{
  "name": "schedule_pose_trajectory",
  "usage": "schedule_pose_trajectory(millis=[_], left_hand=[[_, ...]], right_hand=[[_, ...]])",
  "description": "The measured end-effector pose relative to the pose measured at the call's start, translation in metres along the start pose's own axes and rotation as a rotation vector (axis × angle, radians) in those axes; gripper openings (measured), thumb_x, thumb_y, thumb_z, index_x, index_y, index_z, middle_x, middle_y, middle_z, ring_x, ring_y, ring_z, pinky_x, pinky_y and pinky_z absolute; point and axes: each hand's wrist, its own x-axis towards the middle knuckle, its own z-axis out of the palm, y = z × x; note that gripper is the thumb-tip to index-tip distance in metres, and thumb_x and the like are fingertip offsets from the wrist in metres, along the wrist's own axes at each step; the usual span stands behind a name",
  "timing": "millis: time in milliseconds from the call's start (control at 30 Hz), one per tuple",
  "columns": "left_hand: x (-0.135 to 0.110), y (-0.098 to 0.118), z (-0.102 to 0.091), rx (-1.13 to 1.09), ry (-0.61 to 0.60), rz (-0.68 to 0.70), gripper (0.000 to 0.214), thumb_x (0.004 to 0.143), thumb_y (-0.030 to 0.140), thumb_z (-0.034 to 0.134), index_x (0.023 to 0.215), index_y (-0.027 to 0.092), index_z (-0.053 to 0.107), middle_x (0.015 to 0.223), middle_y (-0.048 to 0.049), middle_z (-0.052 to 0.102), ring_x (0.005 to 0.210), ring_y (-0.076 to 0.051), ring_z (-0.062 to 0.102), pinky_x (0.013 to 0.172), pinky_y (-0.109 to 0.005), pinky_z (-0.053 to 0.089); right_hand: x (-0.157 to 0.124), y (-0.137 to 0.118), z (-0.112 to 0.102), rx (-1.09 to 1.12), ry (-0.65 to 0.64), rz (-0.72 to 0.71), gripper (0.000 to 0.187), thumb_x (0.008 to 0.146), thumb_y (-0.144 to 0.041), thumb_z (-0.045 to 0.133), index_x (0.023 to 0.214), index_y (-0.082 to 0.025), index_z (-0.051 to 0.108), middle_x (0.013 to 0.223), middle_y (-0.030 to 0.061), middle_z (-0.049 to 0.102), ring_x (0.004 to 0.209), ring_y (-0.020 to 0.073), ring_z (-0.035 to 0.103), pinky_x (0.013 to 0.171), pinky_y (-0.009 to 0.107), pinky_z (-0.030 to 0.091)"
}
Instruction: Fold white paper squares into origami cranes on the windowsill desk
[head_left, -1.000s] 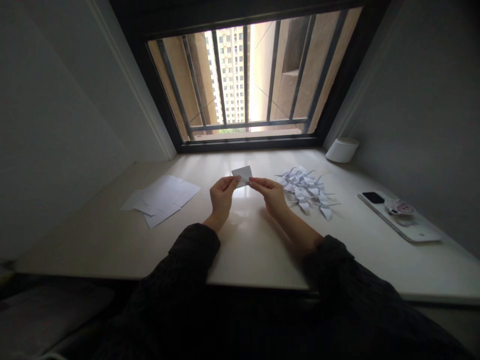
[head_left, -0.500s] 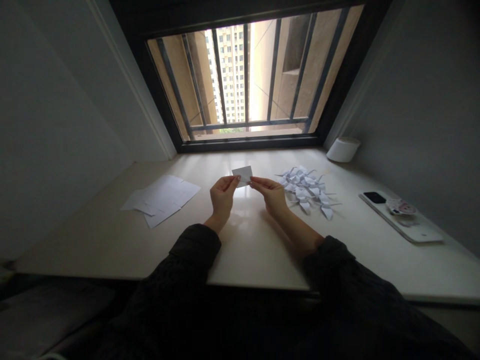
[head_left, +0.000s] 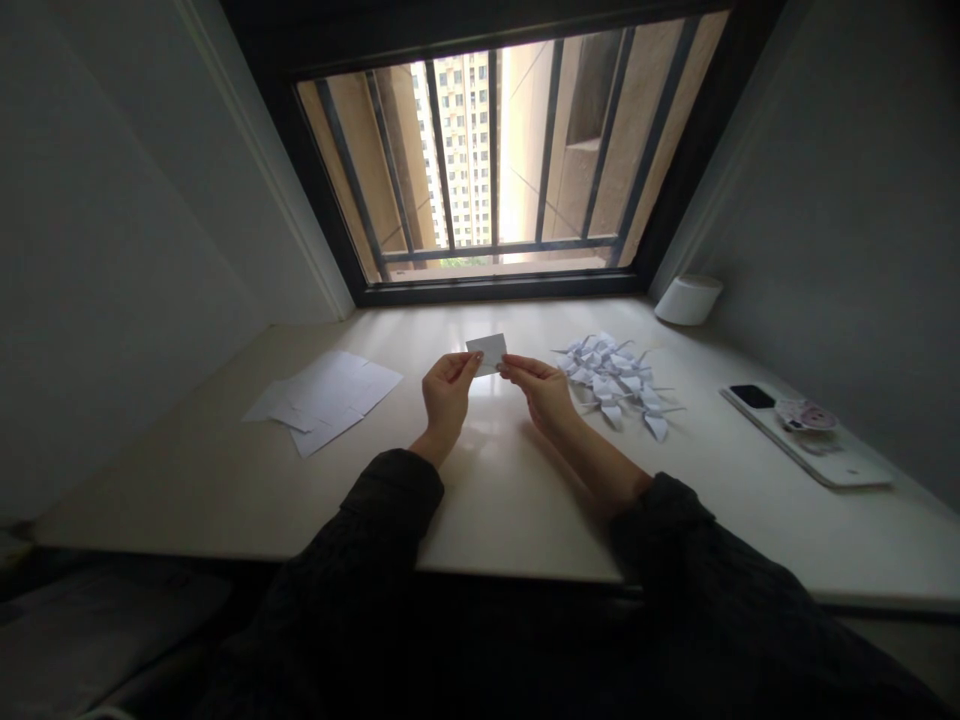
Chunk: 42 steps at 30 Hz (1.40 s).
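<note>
My left hand (head_left: 447, 393) and my right hand (head_left: 544, 390) hold a small folded piece of white paper (head_left: 488, 351) between them, just above the pale table (head_left: 225, 480). Each hand pinches one lower corner of the paper with thumb and fingers. The paper stands upright, facing me. Dark sleeves cover both forearms.
A pile of several folded white paper cranes (head_left: 615, 378) lies right of my right hand. Loose white sheets (head_left: 322, 398) lie to the left. A white phone (head_left: 806, 435) with a round sticker sits at the far right, and a white round container (head_left: 688, 299) near the barred window (head_left: 487, 160).
</note>
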Motion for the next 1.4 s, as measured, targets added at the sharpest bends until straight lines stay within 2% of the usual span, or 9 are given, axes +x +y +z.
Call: schedule_pose_trajectory(millis=[133,233,333,500,667,933,1167,1300,1400], left_hand=[[0.000,0.001,-0.001,0.034,-0.081,0.041,0.024,0.070,0.036,0.073,0.080,0.017,0.063,0.080,-0.0053,0.072,0.078,-0.017,0.068,0.077,-0.031,0.051],[-0.004,0.002,-0.001,0.034,-0.121,0.032,0.033,0.069,0.034,0.074,0.093,0.020,0.058,0.079,-0.0036,0.072,0.077,-0.018,0.068,0.076,-0.031,0.050],[-0.007,0.002,0.001,-0.002,-0.116,0.007,0.049,0.066,0.032,0.077,0.105,0.022,0.050,0.079,-0.0032,0.072,0.076,-0.018,0.068,0.074,-0.030,0.049],[-0.007,0.001,0.001,-0.037,-0.084,-0.030,0.057,0.064,0.031,0.078,0.110,0.021,0.045,0.074,-0.0023,0.071,0.069,-0.015,0.066,0.069,-0.027,0.048],[-0.002,-0.001,0.001,-0.041,-0.056,-0.122,0.051,0.059,0.031,0.081,0.100,0.017,0.054,0.069,-0.0016,0.070,0.064,-0.013,0.063,0.067,-0.027,0.046],[0.003,-0.001,-0.001,-0.096,-0.078,-0.270,0.031,0.062,0.034,0.077,0.085,0.016,0.068,0.083,-0.0056,0.071,0.078,-0.017,0.065,0.077,-0.033,0.049],[0.003,-0.003,-0.002,-0.032,-0.125,-0.230,0.034,0.061,0.040,0.077,0.084,0.016,0.070,0.083,-0.0061,0.071,0.080,-0.018,0.065,0.075,-0.031,0.050],[0.002,-0.003,-0.003,0.095,-0.195,-0.234,0.036,0.062,0.044,0.076,0.084,0.017,0.071,0.083,-0.0067,0.071,0.081,-0.019,0.064,0.068,-0.028,0.050],[0.001,-0.004,-0.003,0.159,-0.194,-0.232,0.031,0.064,0.046,0.074,0.078,0.018,0.072,0.078,-0.0056,0.070,0.076,-0.017,0.063,0.065,-0.026,0.048]], right_hand=[[0.001,-0.002,-0.001,-0.008,0.009,0.005,0.026,0.051,-0.031,0.081,0.075,-0.024,0.075,0.074,0.0022,0.074,0.071,0.0170,0.065,0.076,0.034,0.050],[0.001,-0.003,-0.003,-0.042,0.019,0.007,0.026,0.052,-0.031,0.080,0.077,-0.024,0.075,0.072,0.0015,0.073,0.070,0.0163,0.065,0.074,0.032,0.049],[0.000,-0.004,-0.003,-0.068,0.007,0.002,0.026,0.054,-0.032,0.079,0.078,-0.024,0.075,0.074,0.0019,0.073,0.073,0.0174,0.065,0.074,0.033,0.048],[-0.002,-0.004,-0.002,-0.060,-0.023,-0.004,0.027,0.054,-0.033,0.080,0.079,-0.023,0.075,0.077,0.0026,0.074,0.075,0.0179,0.066,0.076,0.035,0.048],[0.000,-0.003,-0.003,-0.079,-0.016,-0.008,0.028,0.053,-0.034,0.080,0.079,-0.024,0.075,0.078,0.0026,0.074,0.076,0.0187,0.066,0.076,0.035,0.049],[0.001,-0.007,-0.004,-0.122,-0.019,-0.028,0.029,0.052,-0.036,0.080,0.078,-0.023,0.075,0.079,0.0028,0.075,0.077,0.0202,0.067,0.076,0.037,0.050],[0.005,-0.004,-0.009,-0.119,-0.033,-0.084,0.024,0.057,-0.033,0.078,0.078,-0.023,0.073,0.079,0.0025,0.074,0.079,0.0200,0.066,0.078,0.036,0.049],[0.007,-0.006,-0.012,-0.301,-0.038,-0.215,0.022,0.066,-0.036,0.072,0.083,-0.022,0.070,0.084,0.0035,0.072,0.081,0.0195,0.065,0.074,0.033,0.048],[0.006,-0.008,-0.012,-0.396,-0.041,-0.288,0.028,0.070,-0.038,0.069,0.094,-0.023,0.065,0.081,0.0024,0.070,0.079,0.0180,0.064,0.071,0.031,0.046]])
